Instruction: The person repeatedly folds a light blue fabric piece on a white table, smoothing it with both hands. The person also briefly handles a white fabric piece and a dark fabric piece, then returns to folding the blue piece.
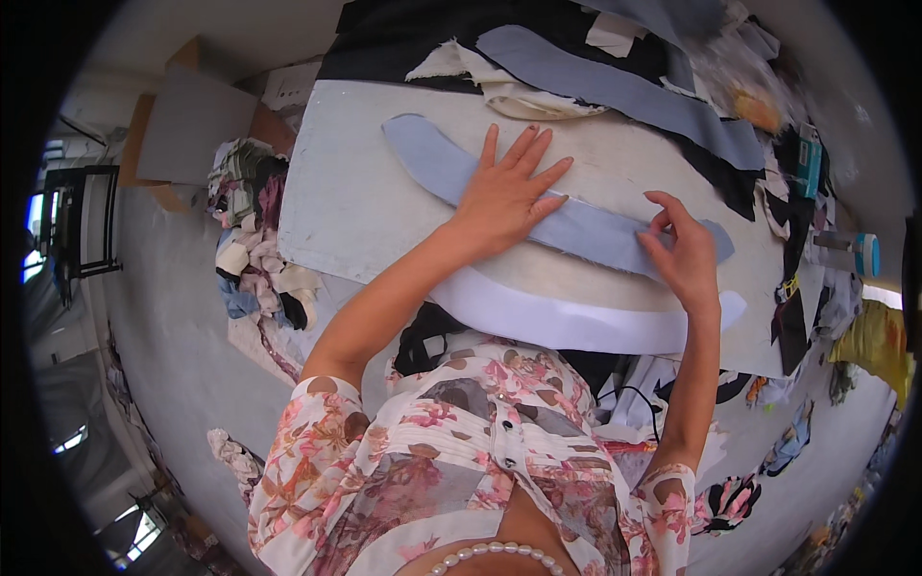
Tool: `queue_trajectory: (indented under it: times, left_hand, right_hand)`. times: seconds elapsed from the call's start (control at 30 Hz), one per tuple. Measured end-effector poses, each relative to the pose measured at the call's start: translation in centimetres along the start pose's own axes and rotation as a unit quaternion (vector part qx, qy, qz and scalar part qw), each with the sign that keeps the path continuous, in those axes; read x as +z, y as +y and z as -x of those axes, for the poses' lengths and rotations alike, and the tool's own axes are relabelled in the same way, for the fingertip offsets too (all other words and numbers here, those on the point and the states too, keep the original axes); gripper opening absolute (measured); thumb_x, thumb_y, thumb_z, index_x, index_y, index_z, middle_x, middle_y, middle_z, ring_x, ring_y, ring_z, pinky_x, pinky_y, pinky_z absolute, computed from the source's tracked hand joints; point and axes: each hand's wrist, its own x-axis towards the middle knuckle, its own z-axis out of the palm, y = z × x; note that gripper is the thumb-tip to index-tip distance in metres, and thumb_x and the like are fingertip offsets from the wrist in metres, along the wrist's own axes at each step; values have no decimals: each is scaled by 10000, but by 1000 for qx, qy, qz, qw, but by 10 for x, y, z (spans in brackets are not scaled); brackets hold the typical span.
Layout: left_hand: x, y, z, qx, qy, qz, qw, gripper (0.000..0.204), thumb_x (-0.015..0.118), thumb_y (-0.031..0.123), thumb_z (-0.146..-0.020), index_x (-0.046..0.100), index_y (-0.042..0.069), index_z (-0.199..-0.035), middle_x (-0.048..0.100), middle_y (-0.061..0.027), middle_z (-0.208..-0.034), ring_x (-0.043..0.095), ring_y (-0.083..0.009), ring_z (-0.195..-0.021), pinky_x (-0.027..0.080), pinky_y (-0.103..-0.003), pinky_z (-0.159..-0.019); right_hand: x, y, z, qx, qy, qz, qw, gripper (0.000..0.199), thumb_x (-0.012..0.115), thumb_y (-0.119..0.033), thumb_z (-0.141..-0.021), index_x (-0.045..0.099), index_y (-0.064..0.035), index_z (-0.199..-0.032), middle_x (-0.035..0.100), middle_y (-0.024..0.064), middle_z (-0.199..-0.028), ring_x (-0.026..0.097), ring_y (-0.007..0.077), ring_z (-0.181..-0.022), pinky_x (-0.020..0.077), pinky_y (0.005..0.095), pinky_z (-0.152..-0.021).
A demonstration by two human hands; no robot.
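A long curved blue fabric strip (595,231) lies across the pale work board. My left hand (510,197) rests flat on its middle, fingers spread, some of them reaching past the far edge. Over the strip's right part is my right hand (684,248), its fingers bent and the index finger apart from the thumb. I see nothing held between them. A white curved strip (557,322) lies nearer to me along the board's front edge, partly beneath my right wrist. Farther back, a second blue strip (615,86) lies over black and cream cloth.
The pale board (336,182) has black cloth (403,43) along its far side. Heaped fabric scraps (254,269) sit at its left. A cardboard box (197,125) stands behind them. At the right are a blue-ended tool (864,255) and a teal box (809,165).
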Motion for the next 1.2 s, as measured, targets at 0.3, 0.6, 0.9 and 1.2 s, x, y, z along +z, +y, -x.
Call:
queue_trajectory:
  times: [0.3, 0.6, 0.9, 1.2]
  left_hand:
    - [-3, 22, -11, 22, 27, -8, 999, 571, 426, 478, -984, 393, 199, -1481, 257, -153, -1569, 151, -286, -1484, 9, -550, -1189]
    - [27, 68, -34, 90, 1, 34, 995, 667, 433, 555, -953, 391, 139, -1474, 280, -152, -1559, 176, -272, -1477, 19, -552, -1189]
    - [25, 67, -34, 86, -5, 23, 996, 689, 408, 589, -947, 384, 152, -1480, 286, -138, -1559, 179, -263, -1476, 11, -543, -1195]
    - [21, 69, -33, 80, -15, 18, 997, 686, 426, 579, -945, 377, 158, -1485, 275, -132, -1562, 176, -263, -1476, 17, -543, -1196]
  right_hand:
    - [6, 11, 1, -23, 26, 7, 999, 506, 751, -68, -734, 599, -144, -1210, 598, 46, -747, 600, 240, -670, 469, 341, -630]
    - [-26, 28, 12, 40, 4, 5, 999, 521, 748, -79, -717, 610, -127, -1218, 619, 56, -791, 625, 218, -726, 494, 333, -678]
    - [-47, 52, 24, 118, 99, -21, 988, 494, 755, -96, -741, 623, -117, -1216, 642, 72, -854, 609, 181, -706, 508, 302, -696]
    - [-44, 75, 31, 176, 144, -47, 973, 497, 744, -59, -776, 611, -113, -1252, 588, 8, -816, 517, 86, -651, 459, 219, -637]
